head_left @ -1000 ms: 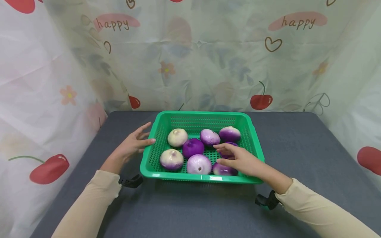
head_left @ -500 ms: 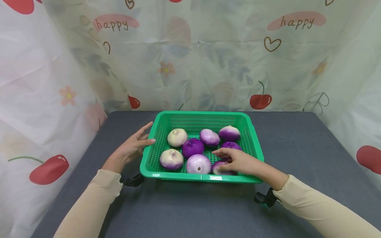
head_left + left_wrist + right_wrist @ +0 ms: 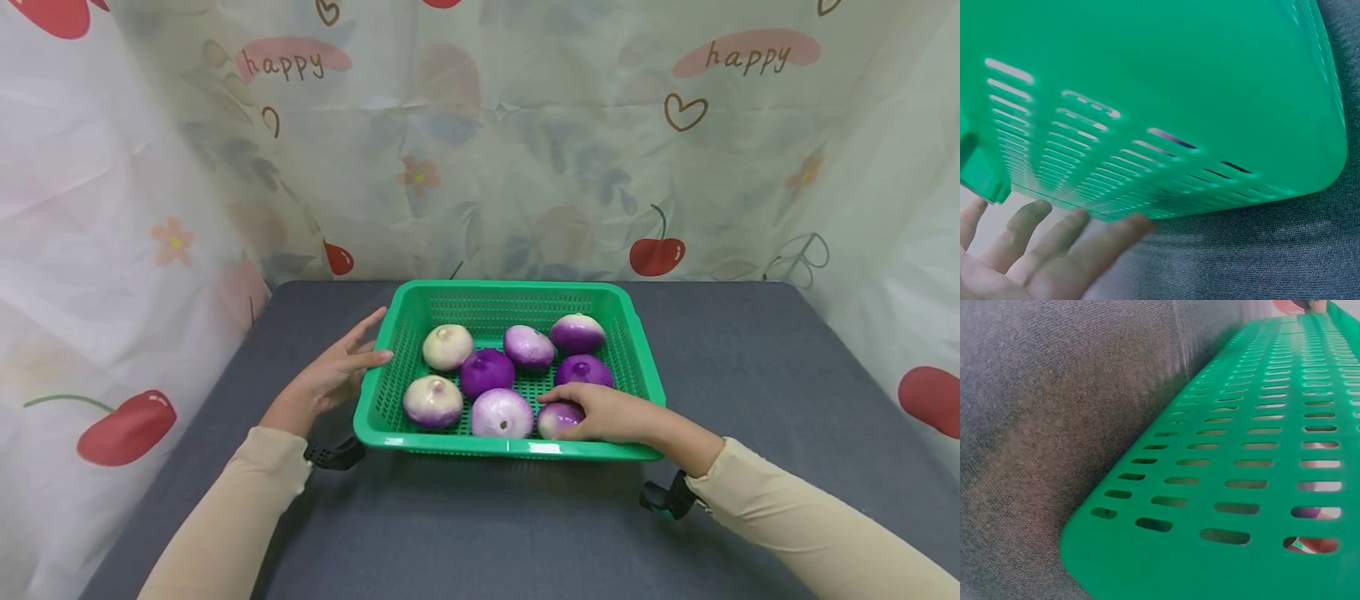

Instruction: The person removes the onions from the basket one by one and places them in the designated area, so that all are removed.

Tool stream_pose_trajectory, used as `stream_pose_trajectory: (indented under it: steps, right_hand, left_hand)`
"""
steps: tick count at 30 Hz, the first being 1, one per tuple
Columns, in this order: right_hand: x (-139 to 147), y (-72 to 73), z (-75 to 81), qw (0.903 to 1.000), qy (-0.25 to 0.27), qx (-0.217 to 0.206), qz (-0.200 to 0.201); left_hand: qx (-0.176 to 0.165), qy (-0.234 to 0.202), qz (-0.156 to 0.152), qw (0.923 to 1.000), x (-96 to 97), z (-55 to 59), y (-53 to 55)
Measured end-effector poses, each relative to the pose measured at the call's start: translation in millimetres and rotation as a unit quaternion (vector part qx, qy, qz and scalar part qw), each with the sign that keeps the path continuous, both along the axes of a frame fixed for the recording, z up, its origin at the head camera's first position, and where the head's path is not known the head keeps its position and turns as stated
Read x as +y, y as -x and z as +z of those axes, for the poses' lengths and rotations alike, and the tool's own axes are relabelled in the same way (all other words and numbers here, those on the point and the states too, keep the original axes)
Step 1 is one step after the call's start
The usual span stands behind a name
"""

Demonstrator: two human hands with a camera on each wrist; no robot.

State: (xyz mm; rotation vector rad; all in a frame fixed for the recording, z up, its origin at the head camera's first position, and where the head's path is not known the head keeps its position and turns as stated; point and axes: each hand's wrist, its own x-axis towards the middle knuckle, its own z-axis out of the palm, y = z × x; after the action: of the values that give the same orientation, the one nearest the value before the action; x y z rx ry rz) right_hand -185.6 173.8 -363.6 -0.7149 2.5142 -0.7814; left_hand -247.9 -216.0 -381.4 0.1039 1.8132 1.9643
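Note:
A green plastic basket [image 3: 465, 448] with slotted sides holds several onions in purple and cream. My right hand [image 3: 615, 414] reaches over its right front corner and grips a purple and white onion [image 3: 557, 418], fingers over the top and thumb at the near side. The palm hides part of that onion. Just behind it lies a deep purple onion [image 3: 584, 370]. At the left end, my left hand [image 3: 326, 379] rests its thumb on the rim, its other fingers [image 3: 1060, 240] spread and extended beside the outer wall.
A pale purple onion [image 3: 502, 414] lies left of the gripped one, a cream and purple onion [image 3: 432, 402] beyond it. The basket stands on a dark grey cloth-covered table [image 3: 480, 525]. Behind hangs a printed curtain [image 3: 495, 192].
My right hand has lowered toward the front and closed around the front right onion, which has turned to show more white. The deep purple onion behind it is uncovered. My left hand stays put.

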Motion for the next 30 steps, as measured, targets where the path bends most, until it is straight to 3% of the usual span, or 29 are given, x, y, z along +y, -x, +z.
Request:
stream_pose_trajectory:
  steps: [12, 30]
  right_hand:
    - [0.0, 2.1, -2.1, 0.9986, 0.006, -0.053, 0.003]
    - [1.2, 3.8, -4.3, 0.9979, 0.013, -0.062, 0.007]
  left_hand:
    - [-0.018, -0.046, -0.019, 0.9986, -1.5, -1.4, 0.1]
    - [-0.018, -0.056, -0.025, 0.9980, -3.0, -3.8, 0.4]
